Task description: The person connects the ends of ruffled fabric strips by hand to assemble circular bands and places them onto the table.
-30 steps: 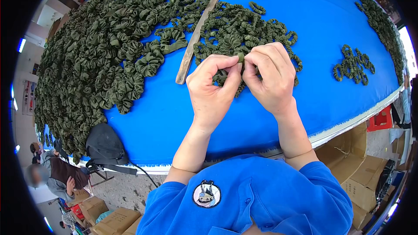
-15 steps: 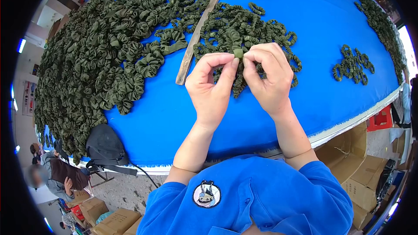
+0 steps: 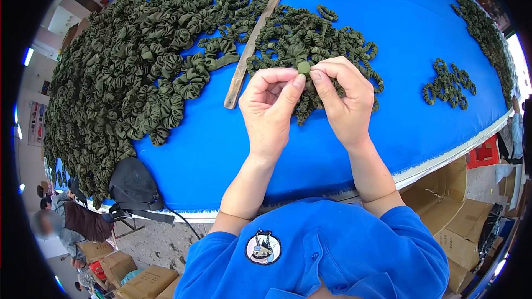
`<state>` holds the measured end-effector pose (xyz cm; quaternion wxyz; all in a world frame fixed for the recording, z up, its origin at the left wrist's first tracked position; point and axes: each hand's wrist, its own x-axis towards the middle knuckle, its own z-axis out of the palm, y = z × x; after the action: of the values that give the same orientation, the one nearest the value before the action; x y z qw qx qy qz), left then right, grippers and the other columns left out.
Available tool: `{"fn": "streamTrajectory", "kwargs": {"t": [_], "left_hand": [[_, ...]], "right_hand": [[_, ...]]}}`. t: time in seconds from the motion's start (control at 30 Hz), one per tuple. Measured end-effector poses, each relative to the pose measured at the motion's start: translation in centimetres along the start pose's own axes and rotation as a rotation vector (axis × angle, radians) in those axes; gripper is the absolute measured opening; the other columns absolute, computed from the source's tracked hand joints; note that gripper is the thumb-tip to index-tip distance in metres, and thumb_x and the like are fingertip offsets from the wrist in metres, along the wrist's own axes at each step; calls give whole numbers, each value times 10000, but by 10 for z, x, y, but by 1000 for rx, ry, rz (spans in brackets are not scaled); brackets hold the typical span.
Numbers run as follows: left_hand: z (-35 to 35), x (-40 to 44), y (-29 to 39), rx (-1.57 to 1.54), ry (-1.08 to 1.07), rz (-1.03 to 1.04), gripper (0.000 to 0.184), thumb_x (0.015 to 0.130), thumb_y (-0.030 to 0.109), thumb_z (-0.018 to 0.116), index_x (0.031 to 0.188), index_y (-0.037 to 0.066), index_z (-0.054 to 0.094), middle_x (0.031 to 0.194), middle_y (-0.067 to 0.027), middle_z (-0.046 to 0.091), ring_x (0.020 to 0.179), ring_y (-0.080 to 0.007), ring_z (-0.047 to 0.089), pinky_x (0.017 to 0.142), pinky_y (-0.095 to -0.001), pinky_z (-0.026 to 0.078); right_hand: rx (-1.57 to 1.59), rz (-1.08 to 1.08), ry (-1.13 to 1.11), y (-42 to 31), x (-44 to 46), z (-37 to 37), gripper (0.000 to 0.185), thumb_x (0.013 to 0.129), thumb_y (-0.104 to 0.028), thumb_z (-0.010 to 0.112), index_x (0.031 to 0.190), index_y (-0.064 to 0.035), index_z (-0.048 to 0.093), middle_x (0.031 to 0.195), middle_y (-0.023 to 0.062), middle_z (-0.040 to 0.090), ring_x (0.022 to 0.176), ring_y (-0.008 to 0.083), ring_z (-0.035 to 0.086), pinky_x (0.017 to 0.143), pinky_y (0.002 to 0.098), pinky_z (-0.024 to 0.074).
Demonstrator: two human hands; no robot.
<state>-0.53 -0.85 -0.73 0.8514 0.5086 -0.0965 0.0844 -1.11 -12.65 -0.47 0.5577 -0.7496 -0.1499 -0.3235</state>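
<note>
Between my fingertips is a dark green fabric scrunchie (image 3: pixel 303 67), a smooth flat section of it showing. My left hand (image 3: pixel 271 102) pinches its left side between thumb and fingers. On its right side my right hand (image 3: pixel 344 97) pinches it the same way. Behind and beneath both hands lies a pile of thin green gathered rings (image 3: pixel 327 36) on the blue tabletop (image 3: pixel 410 39). Left of a wooden strip (image 3: pixel 260 27) spreads a large heap of fuller green scrunchies (image 3: pixel 122 55).
A small cluster of rings (image 3: pixel 450 84) and a long heap (image 3: pixel 482 33) lie to the right. A black cap-like bag (image 3: pixel 134 184) rests at the table's near left edge. Cardboard boxes (image 3: pixel 463 221) and a red stool (image 3: pixel 483 152) stand beyond the edge. Another person (image 3: pixel 72 221) is at lower left.
The green fabric between my fingertips has turned to show its smooth section. My hands have shifted slightly, both still pinching. The person at lower left has moved an arm.
</note>
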Motion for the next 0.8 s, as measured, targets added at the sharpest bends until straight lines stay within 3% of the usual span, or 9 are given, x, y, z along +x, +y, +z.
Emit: {"fn": "streamTrajectory", "kwargs": {"t": [0.1, 0.27, 0.4, 0.43, 0.6, 0.73, 0.8], "left_hand": [[-3, 3, -3, -46, 27, -31, 133, 821, -25, 619, 947, 3, 590, 840, -61, 620, 732, -76, 559, 690, -175, 460], [-12, 10, -3, -269, 72, -169, 118, 829, -11, 614, 942, 11, 587, 858, -75, 628, 731, -96, 572, 705, -189, 467], [-8, 11, -2, -231, 75, -132, 146, 831, 7, 616, 973, 4, 584, 910, -97, 629, 754, -117, 579, 727, -206, 473], [-7, 11, -3, -234, 72, -132, 146, 831, 7, 616, 973, 4, 584, 910, -97, 629, 754, -117, 579, 727, -206, 473], [-3, 8, -5, 107, -127, 2, 238, 797, 11, 642, 1027, 13, 582, 939, -100, 628, 870, -142, 569, 762, -229, 472], [-9, 16, -4, 888, -328, 438, 327, 748, 0, 667, 1064, 30, 590, 1049, -109, 593, 983, -159, 526, 797, -251, 462], [-8, 15, -4, 801, -304, 399, 333, 737, -3, 673, 1059, 33, 595, 1076, -111, 579, 994, -162, 519, 798, -254, 460]], "right_hand": [[82, 61, -15, 0, 2, 0, 100, 770, 21, 619, 870, 12, 610, 860, 78, 607, 696, 150, 526, 613, 227, 418], [-77, -143, -115, 7, 4, 1, 107, 806, 11, 603, 914, 9, 604, 876, 84, 610, 718, 137, 542, 647, 221, 432], [479, 416, 76, 2, 2, -2, 122, 811, -29, 635, 927, -4, 604, 844, 87, 608, 689, 112, 525, 643, 204, 447], [476, 413, 78, 2, 3, -3, 122, 811, -29, 635, 927, -4, 604, 844, 87, 608, 689, 112, 525, 643, 204, 447], [923, 567, 151, 11, 8, -10, 122, 854, -60, 609, 959, -1, 588, 857, 103, 614, 697, 106, 537, 670, 195, 456], [1097, 604, 117, 17, 8, -13, 134, 892, -102, 564, 977, -1, 583, 860, 100, 623, 683, 106, 549, 668, 202, 464], [1137, 621, 105, 20, 8, -15, 142, 897, -110, 556, 981, 1, 582, 860, 99, 624, 686, 107, 553, 670, 207, 467]]}}
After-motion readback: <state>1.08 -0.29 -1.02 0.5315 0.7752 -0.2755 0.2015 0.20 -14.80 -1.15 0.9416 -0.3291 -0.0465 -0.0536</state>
